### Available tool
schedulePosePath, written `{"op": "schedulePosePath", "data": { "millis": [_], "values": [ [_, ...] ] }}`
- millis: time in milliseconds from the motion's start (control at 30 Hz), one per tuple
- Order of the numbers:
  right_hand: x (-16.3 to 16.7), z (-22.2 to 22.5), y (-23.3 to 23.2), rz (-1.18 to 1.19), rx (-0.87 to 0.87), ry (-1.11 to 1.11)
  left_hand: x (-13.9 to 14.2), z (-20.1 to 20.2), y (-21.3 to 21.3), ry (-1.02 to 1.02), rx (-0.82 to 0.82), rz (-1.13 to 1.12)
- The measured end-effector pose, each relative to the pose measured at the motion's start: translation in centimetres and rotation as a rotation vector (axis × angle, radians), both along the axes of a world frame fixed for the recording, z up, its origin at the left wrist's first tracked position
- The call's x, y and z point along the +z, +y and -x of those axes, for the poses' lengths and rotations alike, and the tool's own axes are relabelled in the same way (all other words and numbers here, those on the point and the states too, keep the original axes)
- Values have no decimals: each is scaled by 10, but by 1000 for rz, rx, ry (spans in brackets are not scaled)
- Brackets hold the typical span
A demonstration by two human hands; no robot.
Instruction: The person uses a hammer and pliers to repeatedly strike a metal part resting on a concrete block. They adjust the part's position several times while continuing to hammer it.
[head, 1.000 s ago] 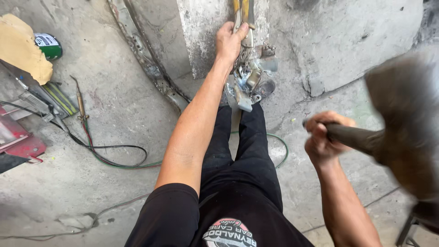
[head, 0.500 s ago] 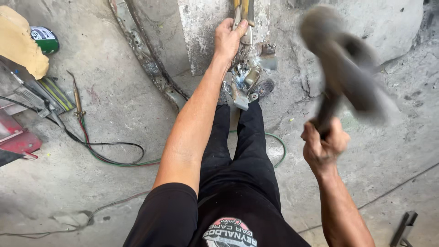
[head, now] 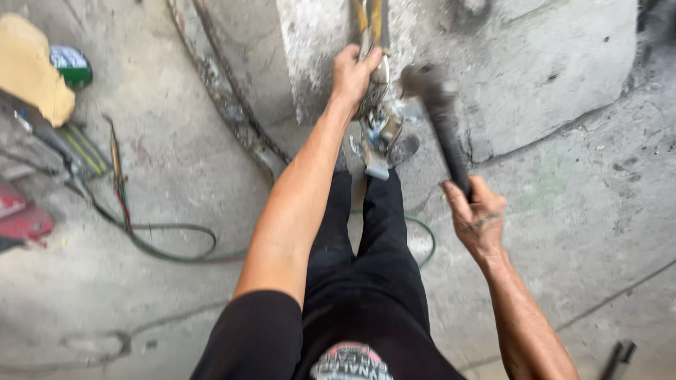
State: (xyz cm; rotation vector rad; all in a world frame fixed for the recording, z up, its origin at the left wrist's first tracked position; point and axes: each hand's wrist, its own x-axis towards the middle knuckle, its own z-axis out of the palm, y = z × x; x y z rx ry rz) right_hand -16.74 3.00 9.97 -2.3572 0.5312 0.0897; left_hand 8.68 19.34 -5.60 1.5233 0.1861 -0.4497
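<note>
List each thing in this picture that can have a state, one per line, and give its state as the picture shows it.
left hand: closed around the yellow-handled tool
yellow-handled tool: upright, held against the metal part
right hand: closed on the hammer handle
hammer: blurred, head down at the metal part
metal part: on the concrete, at the feet
hose: lying loose on the floor
</note>
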Motion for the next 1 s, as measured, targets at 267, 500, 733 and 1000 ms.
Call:
{"op": "schedulePosePath", "data": {
  "millis": [267, 500, 733, 1000],
  "values": [
    [-27, 36, -12, -483, -84, -484, -7, 13, 10, 109, -31, -61],
    [-68, 7, -15, -2, 121, 193, 2, 4, 3, -17, -40, -221],
    [13, 33, -1, -15, -33, -115, -7, 9, 5, -27, -22, -78],
    [-69, 27, -19, 237, 274, -123, -6, 13, 9, 33, -24, -25]
  ]
}}
